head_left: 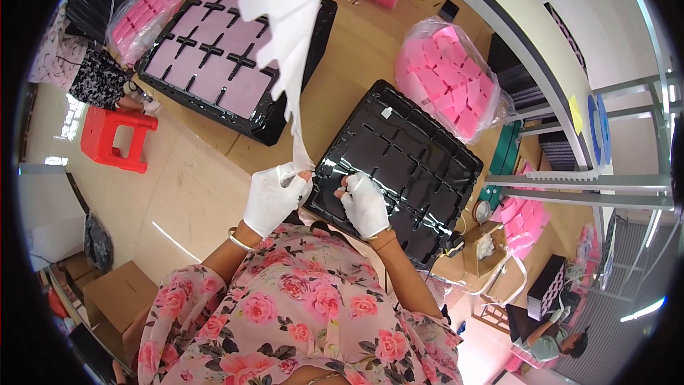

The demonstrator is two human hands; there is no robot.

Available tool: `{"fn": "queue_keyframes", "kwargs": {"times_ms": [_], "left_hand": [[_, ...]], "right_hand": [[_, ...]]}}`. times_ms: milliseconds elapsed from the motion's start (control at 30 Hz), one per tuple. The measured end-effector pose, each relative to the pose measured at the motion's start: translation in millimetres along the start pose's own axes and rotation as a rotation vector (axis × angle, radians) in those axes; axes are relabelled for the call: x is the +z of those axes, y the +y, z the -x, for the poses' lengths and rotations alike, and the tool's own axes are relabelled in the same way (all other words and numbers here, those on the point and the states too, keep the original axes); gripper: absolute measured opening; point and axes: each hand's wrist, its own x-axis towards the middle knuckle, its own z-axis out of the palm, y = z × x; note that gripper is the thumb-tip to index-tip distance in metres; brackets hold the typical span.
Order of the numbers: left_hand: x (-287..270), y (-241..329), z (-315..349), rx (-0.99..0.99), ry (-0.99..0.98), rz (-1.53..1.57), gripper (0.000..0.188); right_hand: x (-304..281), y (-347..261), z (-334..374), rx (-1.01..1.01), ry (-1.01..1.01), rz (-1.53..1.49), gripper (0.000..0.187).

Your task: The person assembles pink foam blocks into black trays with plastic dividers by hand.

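Note:
My left hand [273, 198], in a white glove with bare fingertips, is closed in a pinch on the narrow lower end of a white notched strip [291, 50]. The strip rises from there past the top of the view. My right hand [364, 204], gloved the same way, is over the near left part of a glossy black moulded tray [417, 153]. Its fingers are curled together; what they hold, if anything, is hidden. A small white scrap [387, 112] sits on the tray's far part.
A second black tray [260, 130] with pale purple pads stands far left. A clear bag of pink foam pieces [450, 78] lies beyond my tray. A red stool [117, 139] is on the floor at left. Co-workers are at far left and lower right. A metal frame [598, 182] borders the right.

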Motion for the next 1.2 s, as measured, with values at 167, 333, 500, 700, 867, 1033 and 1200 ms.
{"fn": "queue_keyframes", "kwargs": {"times_ms": [167, 333, 500, 700, 867, 1033, 1200], "left_hand": [[1, 0, 2, 0.004, 0.018, 0.024, 0.018], [-1, -3, -3, 0.015, -0.008, -0.022, 0.019], [0, -9, -8, 0.122, -0.006, -0.014, 0.020], [-3, 0, -11, 0.112, -0.041, -0.041, 0.018], [-7, 4, -10, 0.015, -0.106, -0.010, 0.017], [-6, -7, -8, 0.115, -0.060, -0.087, 0.018], [-5, 2, -5, 0.007, -0.111, 0.029, 0.018]], "right_hand": [[-7, -8, -1, 0.119, -0.045, -0.141, 0.023], [-8, -3, 2, 0.095, -0.026, -0.028, 0.021], [-10, -4, -5, 0.099, -0.106, 0.085, 0.009], [5, 2, -4, -0.056, -0.036, 0.104, 0.009], [6, -3, -2, -0.010, -0.098, 0.222, 0.009], [9, -5, 28, -0.140, 0.047, 0.063, 0.006], [14, 4, 27, -0.037, 0.192, -0.054, 0.010]]}}
